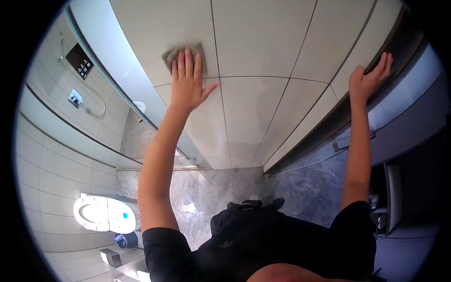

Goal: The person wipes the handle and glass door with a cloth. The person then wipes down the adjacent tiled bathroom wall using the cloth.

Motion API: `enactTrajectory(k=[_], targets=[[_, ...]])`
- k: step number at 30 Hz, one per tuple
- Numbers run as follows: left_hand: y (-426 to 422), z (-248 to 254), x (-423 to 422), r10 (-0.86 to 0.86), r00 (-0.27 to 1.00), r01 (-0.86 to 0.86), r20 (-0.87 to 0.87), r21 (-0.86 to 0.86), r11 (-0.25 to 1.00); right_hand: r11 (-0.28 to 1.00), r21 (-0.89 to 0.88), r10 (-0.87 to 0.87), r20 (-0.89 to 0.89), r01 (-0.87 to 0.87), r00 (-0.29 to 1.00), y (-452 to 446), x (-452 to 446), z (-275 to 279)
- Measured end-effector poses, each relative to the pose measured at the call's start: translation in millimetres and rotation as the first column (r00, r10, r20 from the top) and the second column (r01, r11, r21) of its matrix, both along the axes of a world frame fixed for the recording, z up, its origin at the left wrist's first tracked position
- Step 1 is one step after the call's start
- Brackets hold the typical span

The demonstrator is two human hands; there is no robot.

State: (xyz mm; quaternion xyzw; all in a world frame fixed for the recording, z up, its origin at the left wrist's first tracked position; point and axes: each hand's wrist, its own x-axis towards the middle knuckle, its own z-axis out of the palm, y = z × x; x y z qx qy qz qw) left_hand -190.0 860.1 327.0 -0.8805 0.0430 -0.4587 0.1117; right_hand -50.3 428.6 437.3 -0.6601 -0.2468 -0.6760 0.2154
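My left hand (189, 82) lies flat against the tiled wall (253, 108), its fingers spread over a grey-brown cloth (182, 52) and pressing it to a large beige tile. The thumb points right, off the cloth, near a dark grout line. At the upper right my right hand (370, 81) is beside the dark door frame (399, 44), with its fingers extended and partly bent along the frame's edge. Nothing shows in the right hand.
A glass partition (110, 73) borders the shower at left, with a shower valve (75, 98). Lower left are a white toilet (105, 214), a bin (127, 240) and a grey box (111, 257). Dark shelving (385, 202) stands at right. The floor (211, 185) is grey marble.
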Motion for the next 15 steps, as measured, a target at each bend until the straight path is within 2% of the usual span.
enactTrajectory(k=[2, 5, 6, 8, 10, 11, 14, 15], targets=[[7.9, -28.9, -14.0, 0.049, 0.992, -0.052, -0.117, -0.025, 0.998, 1.0, 0.002, -0.002, -0.001, 0.002, 1.0, -1.3, 0.1, -0.4], [22.7, -32.9, -20.3, 0.028, 0.987, -0.025, -0.155, 0.026, 0.999, 1.0, 0.005, 0.008, 0.014, -0.008, 1.0, -2.9, 2.5, -0.4], [25.6, -26.4, -20.8, 0.04, 0.994, -0.037, -0.104, 0.031, 0.999, 1.0, 0.006, 0.013, 0.019, -0.013, 1.0, -3.3, 2.7, -0.9], [31.1, 2.8, -15.9, 0.065, 0.998, -0.065, -0.004, 0.032, 0.997, 1.0, 0.002, 0.027, 0.033, -0.027, 0.999, -3.0, 5.0, -0.5], [39.8, 54.3, -4.4, 0.068, 0.987, -0.078, 0.146, 0.063, 0.995, 0.999, -0.005, 0.034, 0.04, -0.034, 0.999, -3.1, 3.8, -1.4], [47.5, 83.0, 3.3, -0.008, 0.973, -0.02, 0.232, 0.117, 0.993, 0.999, -0.007, 0.035, 0.045, -0.035, 0.998, -3.9, 3.7, -2.5], [56.1, 167.5, 12.8, -0.105, 0.958, 0.044, 0.268, 0.222, 0.974, 0.999, -0.022, 0.036, 0.062, -0.035, 0.997, -4.4, 8.2, -1.2], [47.7, 195.2, 6.1, 0.158, 0.97, -0.2, 0.184, 0.238, 0.95, 0.999, -0.029, 0.032, 0.065, -0.03, 0.997, -5.2, 8.7, -1.2]])
